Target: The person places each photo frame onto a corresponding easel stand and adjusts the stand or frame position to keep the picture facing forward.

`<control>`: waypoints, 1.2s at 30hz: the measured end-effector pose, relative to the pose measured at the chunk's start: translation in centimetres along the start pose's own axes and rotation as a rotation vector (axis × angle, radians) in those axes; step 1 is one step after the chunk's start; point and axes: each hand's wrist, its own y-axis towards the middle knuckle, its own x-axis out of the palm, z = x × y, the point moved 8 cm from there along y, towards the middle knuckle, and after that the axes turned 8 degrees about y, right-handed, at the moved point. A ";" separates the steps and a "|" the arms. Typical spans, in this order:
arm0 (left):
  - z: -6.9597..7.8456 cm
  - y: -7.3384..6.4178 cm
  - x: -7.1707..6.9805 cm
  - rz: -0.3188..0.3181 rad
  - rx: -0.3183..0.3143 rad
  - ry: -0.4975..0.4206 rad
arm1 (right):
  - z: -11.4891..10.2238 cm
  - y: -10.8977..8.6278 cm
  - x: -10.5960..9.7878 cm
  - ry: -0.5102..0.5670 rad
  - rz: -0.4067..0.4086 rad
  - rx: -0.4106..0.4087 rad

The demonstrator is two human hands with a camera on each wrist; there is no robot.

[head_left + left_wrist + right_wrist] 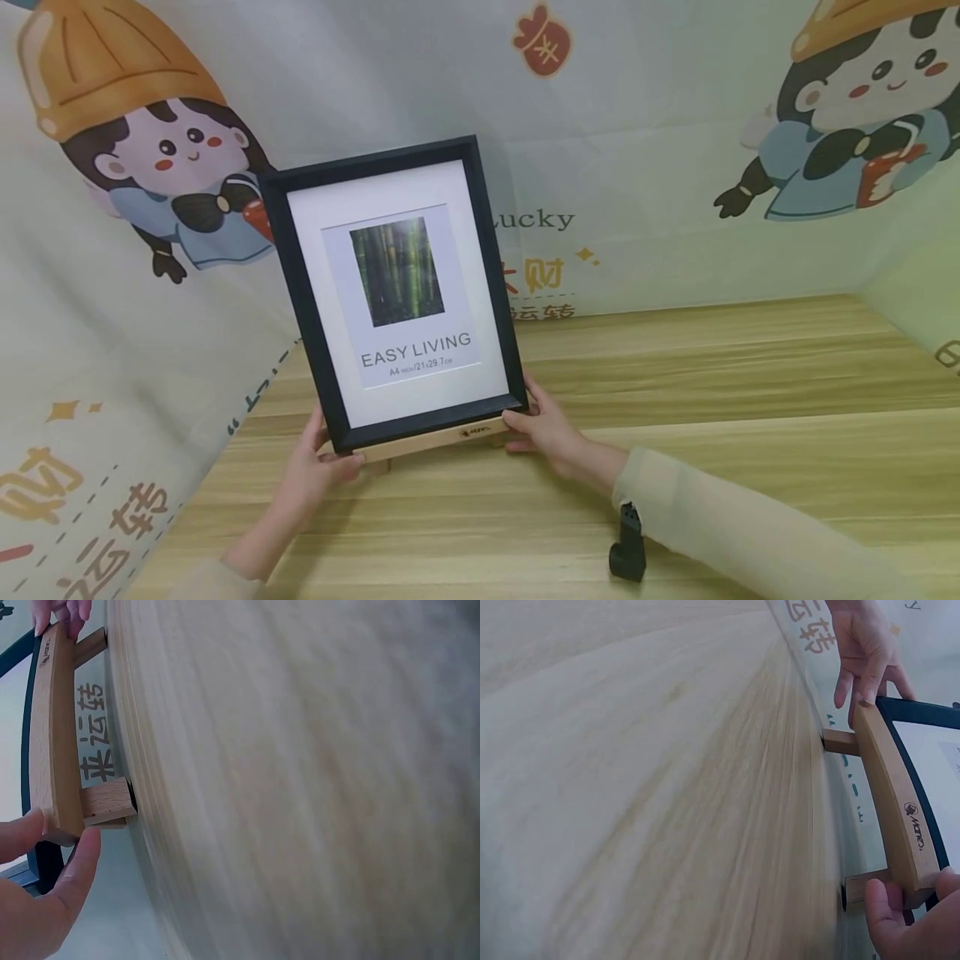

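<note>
A black picture frame (397, 300) with a bamboo photo and "EASY LIVING" print leans back, slightly turned, on a small wooden stand (431, 442). The left hand (311, 467) grips the stand's left end near the frame's lower corner, thumb in front. At the other end, the right hand (551, 429) holds the stand the same way, its thumb by the frame's lower right corner. In the left wrist view, a short leg (109, 801) of the stand has its dark-tipped foot right at the tabletop. A small printed logo (913, 825) marks the stand's front bar.
The wood-grain table (720, 500) extends to both sides and in front. Behind and to the left hangs a white cloth (660, 100) printed with cartoon figures and lettering. A small black device (628, 550) hangs at the right sleeve cuff.
</note>
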 end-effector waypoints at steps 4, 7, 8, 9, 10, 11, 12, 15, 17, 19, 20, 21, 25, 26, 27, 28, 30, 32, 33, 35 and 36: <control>0.1 0.0 0.1 0.011 0.023 0.033 | 0.1 0.0 0.0 0.024 0.019 -0.009; 0.2 0.1 0.1 0.021 0.032 0.043 | 0.2 0.1 0.1 0.029 0.028 -0.017; 0.2 0.1 0.1 0.023 0.034 0.043 | 0.2 0.1 0.1 0.030 0.031 -0.019; 0.3 0.2 0.1 0.023 0.034 0.042 | 0.2 0.2 0.1 0.029 0.035 -0.021; 0.3 0.2 0.1 0.023 0.034 0.041 | 0.2 0.2 0.1 0.027 0.037 -0.024; 0.3 0.2 0.1 0.024 0.034 0.041 | 0.2 0.2 0.1 0.026 0.041 -0.026; 0.3 0.2 0.1 0.024 0.034 0.039 | 0.2 0.2 0.1 0.024 0.043 -0.027; 0.3 0.1 0.1 0.024 0.030 0.036 | 0.2 0.2 0.1 0.016 0.050 -0.031; 0.4 0.1 0.1 0.027 0.026 0.034 | 0.1 0.2 0.1 0.012 0.055 -0.032; 0.4 0.1 0.1 0.030 0.022 0.033 | 0.1 0.1 0.1 0.007 0.058 -0.034; 0.4 0.1 0.1 0.031 0.021 0.033 | 0.1 0.1 0.1 0.007 0.059 -0.034; 0.5 0.1 0.1 0.032 0.020 0.031 | 0.1 0.1 0.1 0.006 0.061 -0.034; 0.5 0.1 0.1 0.029 0.021 0.027 | 0.0 0.0 0.1 -0.007 0.062 -0.041; 0.6 0.1 0.1 0.030 0.022 0.028 | 0.0 0.0 0.1 -0.010 0.061 -0.044; 0.6 0.1 0.2 0.030 0.024 0.027 | 0.0 0.0 0.0 -0.014 0.059 -0.048; 0.6 0.1 0.2 0.030 0.026 0.028 | 0.0 0.0 0.0 -0.018 0.057 -0.053; 0.6 0.2 0.2 0.032 0.028 0.034 | -0.1 0.0 0.0 -0.028 0.054 -0.064; 0.7 0.2 0.3 0.038 0.028 0.040 | -0.1 0.0 -0.1 -0.040 0.049 -0.073; 0.7 0.2 0.3 0.042 0.027 0.045 | -0.1 0.0 -0.1 -0.046 0.047 -0.078; 0.7 0.3 0.5 0.045 0.026 0.060 | -0.2 0.0 -0.3 -0.052 0.048 -0.084; 0.8 0.4 0.6 0.045 0.025 0.064 | -0.2 -0.1 -0.4 -0.053 0.047 -0.086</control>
